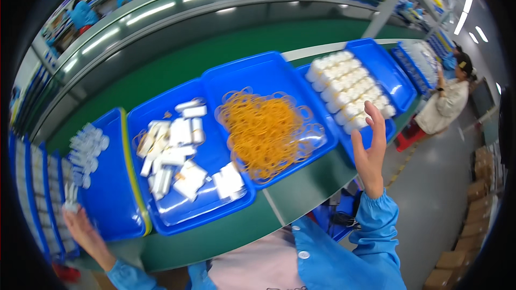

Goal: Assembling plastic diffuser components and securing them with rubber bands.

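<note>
Head view: pale plastic pieces (70,193) sit pinched in your left hand (85,230); white bundles (346,87), beside your spread right hand (371,157).

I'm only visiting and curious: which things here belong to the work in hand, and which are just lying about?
Likely part of the work:
pale parts in the left hand
clear parts
white pieces
orange rings
stacked white rolls near the open right hand

Seemingly just lying about:
black cables
cardboard boxes

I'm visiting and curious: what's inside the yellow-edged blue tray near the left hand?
Small translucent pieces lie bunched at the left of the tray; bare blue shows beside them. Anything underneath is covered.
</note>
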`<state>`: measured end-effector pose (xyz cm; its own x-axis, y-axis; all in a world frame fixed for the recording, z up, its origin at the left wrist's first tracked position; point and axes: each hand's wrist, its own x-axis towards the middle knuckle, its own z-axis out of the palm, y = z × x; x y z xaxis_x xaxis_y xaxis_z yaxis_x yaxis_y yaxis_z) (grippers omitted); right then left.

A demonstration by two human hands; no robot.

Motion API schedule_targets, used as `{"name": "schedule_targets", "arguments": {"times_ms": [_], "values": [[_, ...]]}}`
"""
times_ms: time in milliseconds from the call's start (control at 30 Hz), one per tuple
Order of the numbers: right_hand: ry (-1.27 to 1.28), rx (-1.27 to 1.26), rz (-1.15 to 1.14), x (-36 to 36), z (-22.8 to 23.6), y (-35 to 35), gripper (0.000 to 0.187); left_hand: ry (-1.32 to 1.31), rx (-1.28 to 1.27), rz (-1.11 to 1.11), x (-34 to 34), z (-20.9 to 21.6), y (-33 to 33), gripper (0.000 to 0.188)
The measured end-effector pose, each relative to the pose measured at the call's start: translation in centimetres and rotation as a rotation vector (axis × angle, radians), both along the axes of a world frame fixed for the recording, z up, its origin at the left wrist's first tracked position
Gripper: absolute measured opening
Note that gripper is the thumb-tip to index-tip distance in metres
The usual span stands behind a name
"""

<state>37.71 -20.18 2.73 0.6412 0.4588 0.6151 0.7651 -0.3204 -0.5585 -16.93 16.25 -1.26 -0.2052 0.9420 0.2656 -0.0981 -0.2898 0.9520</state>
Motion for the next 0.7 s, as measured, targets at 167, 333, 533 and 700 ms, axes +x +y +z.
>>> {"name": "schedule_targets", "arguments": {"times_ms": [167,333,533,700], "values": [[-0.079,-0.260,0.526,-8.2,-0.1,7.1,0.039,-0.310,-0.130,-0.373,6.9,0.5,-6.3,0.045],[-0.428,-0.523,0.662,-11.0,-1.9,10.6,0.033,-0.432,-0.194,-0.502,12.9,1.8,-12.0,0.037],[-0.227,-0.659,0.804,-12.2,0.2,11.8,0.053,-0.393,-0.233,-0.498,14.3,2.4,-13.1,0.020],[-0.353,-0.711,0.904,-11.4,-0.9,12.2,0.050,-0.376,-0.253,-0.513,14.5,2.3,-13.0,0.018]]}}
